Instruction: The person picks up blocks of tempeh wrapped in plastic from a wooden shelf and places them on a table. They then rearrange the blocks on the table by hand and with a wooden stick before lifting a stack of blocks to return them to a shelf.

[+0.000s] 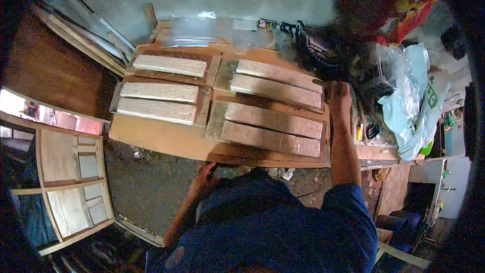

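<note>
Several pale, rough-faced rectangular slabs (273, 118) lie in rows on flat boards (216, 116) across an orange-brown table (151, 134). At the right end of the far right pair is my right hand (339, 95), its fingers curled and one digit reaching left over the slab's corner. Whatever it may hold is hidden. My left hand (204, 178) hangs low by the table's front edge, fingers partly spread, with nothing visible in it. A shadow falls across the right-hand slabs.
A dark power tool (310, 45) and clear plastic sheeting (194, 33) lie at the back. Pale blue plastic bags (406, 101) crowd the right side. Wooden strips (83, 38) lean at the far left, above a framed wooden panel (73, 182).
</note>
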### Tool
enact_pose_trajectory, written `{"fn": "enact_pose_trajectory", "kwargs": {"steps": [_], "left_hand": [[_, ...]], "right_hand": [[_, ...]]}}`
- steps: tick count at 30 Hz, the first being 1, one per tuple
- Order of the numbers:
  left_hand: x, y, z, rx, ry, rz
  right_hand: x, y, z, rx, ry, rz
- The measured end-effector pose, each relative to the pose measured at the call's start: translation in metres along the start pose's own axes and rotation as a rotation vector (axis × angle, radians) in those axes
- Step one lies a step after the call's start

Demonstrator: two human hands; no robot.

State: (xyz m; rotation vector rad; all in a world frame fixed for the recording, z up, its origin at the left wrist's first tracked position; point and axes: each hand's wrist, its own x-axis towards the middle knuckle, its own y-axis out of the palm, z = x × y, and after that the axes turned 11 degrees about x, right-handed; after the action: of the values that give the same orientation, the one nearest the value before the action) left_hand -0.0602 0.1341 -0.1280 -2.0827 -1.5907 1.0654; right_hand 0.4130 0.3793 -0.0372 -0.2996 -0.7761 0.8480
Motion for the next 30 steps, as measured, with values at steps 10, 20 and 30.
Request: {"fn": "enact_pose_trajectory", "kwargs": {"steps": [10, 20, 30], "left_hand": [[0.002, 0.014, 0.024, -0.007, 0.044, -0.005], [-0.004, 0.013, 0.020, 0.051, 0.079, -0.041], [-0.006, 0.002, 0.017, 0.167, -0.002, -0.083]], "right_hand": [[0.009, -0.035, -0.021, -0.015, 0.162, 0.027], [0.025, 0.003, -0.032, -0.006, 0.066, 0.156], [0.007, 0.060, 0.050, 0.014, -0.146, 0.244]]}}
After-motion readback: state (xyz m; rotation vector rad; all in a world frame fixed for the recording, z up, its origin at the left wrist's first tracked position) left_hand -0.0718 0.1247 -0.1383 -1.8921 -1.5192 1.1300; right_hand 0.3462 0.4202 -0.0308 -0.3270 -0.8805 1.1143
